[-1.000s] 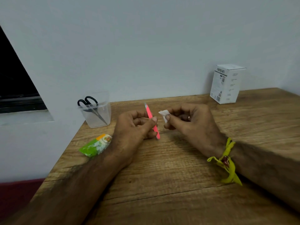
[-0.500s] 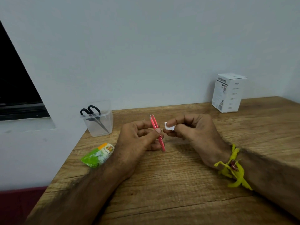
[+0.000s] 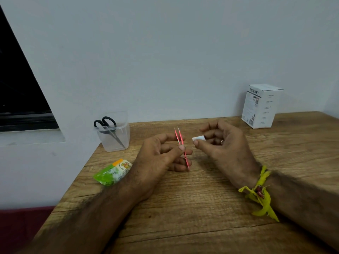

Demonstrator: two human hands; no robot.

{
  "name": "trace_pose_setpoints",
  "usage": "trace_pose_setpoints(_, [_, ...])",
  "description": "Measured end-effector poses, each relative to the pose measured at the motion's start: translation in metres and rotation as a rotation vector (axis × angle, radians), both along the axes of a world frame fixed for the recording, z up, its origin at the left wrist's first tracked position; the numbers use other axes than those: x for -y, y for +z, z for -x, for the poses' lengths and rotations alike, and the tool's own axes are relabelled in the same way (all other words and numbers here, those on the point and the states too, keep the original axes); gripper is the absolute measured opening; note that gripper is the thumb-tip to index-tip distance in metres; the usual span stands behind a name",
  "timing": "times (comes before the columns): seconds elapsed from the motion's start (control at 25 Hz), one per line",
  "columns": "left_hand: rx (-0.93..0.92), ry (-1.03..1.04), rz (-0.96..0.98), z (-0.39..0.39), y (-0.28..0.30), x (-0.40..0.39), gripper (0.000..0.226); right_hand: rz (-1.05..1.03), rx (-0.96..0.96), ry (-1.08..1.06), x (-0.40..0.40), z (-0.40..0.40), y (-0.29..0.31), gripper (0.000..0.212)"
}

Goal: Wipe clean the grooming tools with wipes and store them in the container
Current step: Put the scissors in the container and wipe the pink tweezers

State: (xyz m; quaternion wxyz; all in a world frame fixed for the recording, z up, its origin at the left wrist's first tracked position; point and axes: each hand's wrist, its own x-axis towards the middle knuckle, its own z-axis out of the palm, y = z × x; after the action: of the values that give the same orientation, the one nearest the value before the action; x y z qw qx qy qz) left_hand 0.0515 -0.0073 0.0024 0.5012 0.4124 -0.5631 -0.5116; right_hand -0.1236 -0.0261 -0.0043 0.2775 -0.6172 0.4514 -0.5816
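At ten o'clock on the wooden table (image 3: 201,208), a clear container (image 3: 113,137) holds black scissors (image 3: 108,128). At centre, the left hand (image 3: 156,162) pinches pink tweezers (image 3: 181,147) between thumb and fingers, tips pointing to twelve o'clock. Just beside them at three o'clock, apart, the right hand (image 3: 225,149) curls round a folded white wipe (image 3: 198,138).

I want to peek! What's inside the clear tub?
Black-handled scissors stand in the tub, blades down, handles above the rim. Its clear walls show nothing else inside.
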Motion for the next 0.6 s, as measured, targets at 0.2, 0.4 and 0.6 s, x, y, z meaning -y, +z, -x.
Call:
trace_pose_setpoints(0.2, [0.034, -0.042, -0.007, -0.0021, 0.0001, 0.0019, 0.018, 0.054, -0.087, -0.054, 0.0039, -0.0008, -0.0028, 0.013])
trace_pose_setpoints(0.4, [0.069, -0.028, 0.003, -0.001, -0.0033, 0.0027, 0.019, 0.229, -0.203, -0.068, -0.0022, -0.0025, -0.0006, 0.019])
trace_pose_setpoints(0.6, [0.094, -0.044, 0.058, 0.003, -0.0053, 0.0005, 0.019, 0.209, -0.008, -0.015, -0.0007, -0.0047, -0.0006, 0.012])
